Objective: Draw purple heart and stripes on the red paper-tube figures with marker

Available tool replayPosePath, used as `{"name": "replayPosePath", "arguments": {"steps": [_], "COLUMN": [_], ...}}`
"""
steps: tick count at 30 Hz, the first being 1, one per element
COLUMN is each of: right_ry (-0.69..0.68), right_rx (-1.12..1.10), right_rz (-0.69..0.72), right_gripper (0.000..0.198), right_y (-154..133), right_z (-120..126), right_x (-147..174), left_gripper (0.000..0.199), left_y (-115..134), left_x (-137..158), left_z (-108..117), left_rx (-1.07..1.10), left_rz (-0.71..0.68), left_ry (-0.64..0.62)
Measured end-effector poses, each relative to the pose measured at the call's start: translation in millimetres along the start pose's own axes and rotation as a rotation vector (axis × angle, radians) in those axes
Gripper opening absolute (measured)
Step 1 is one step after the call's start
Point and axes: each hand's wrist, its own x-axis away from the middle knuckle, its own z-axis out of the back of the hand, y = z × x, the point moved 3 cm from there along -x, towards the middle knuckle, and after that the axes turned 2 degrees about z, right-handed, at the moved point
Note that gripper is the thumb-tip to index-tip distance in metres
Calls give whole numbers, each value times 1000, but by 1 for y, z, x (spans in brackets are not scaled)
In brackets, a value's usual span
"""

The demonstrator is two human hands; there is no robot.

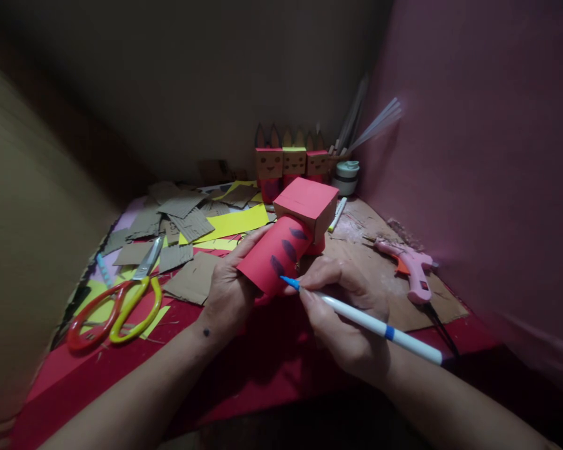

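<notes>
My left hand (231, 284) is wrapped round a red paper figure (267, 257), which has a tube body and a boxy cardboard head with a red top. The figure tilts away from me, its head toward the back. Several dark oval marks run along the side of the tube. In my right hand (344, 312) is a white marker (366, 319) with a blue tip and a blue band. Its tip is at the lowest dark mark; whether it touches the paper I cannot tell. The figure's front is hidden from me.
Scissors (131, 300) with red and yellow handles lie at left beside cardboard scraps (187, 212) and yellow paper (239, 222). Three similar figures (293, 162) stand at the back, near a pale green container (347, 178). A pink glue gun (415, 269) rests on cardboard at right.
</notes>
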Motion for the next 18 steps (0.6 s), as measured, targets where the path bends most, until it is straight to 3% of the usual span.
{"name": "replayPosePath", "arguments": {"steps": [18], "right_ry": [44], "right_rx": [34], "right_rz": [-32], "right_gripper": [20], "right_y": [0], "right_z": [0], "right_x": [0], "left_gripper": [40], "left_y": [-2], "left_x": [0], "left_z": [1], "left_rx": [-19], "left_rz": [9], "left_ry": [32]}}
